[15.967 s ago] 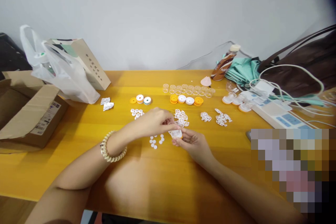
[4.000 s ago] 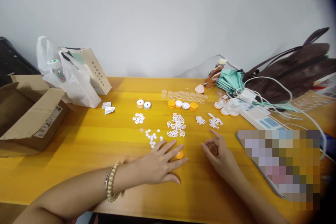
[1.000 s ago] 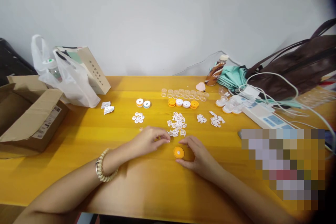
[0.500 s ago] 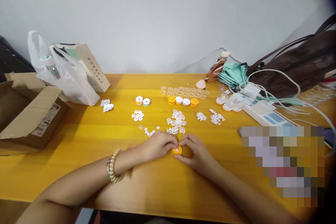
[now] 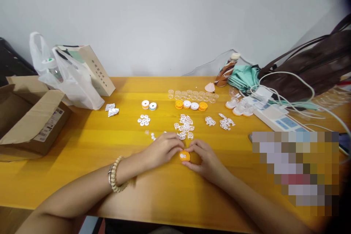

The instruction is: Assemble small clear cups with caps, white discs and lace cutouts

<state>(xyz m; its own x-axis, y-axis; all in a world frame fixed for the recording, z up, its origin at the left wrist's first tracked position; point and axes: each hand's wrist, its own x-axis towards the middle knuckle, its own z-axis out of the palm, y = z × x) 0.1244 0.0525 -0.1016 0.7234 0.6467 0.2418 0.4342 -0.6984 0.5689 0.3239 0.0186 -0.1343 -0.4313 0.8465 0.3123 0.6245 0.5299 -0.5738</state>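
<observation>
Just below the frame's center, your right hand [image 5: 205,158] holds the orange disc [image 5: 187,156] between curved thumb and fingers. Your left hand [image 5: 164,148] has its fingertips close together at the disc's left edge; whether they pinch anything, I cannot tell. White openwork pieces [image 5: 186,127] lie just above.

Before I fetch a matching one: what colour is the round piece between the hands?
The round piece is orange with white bits on it; head view.
</observation>
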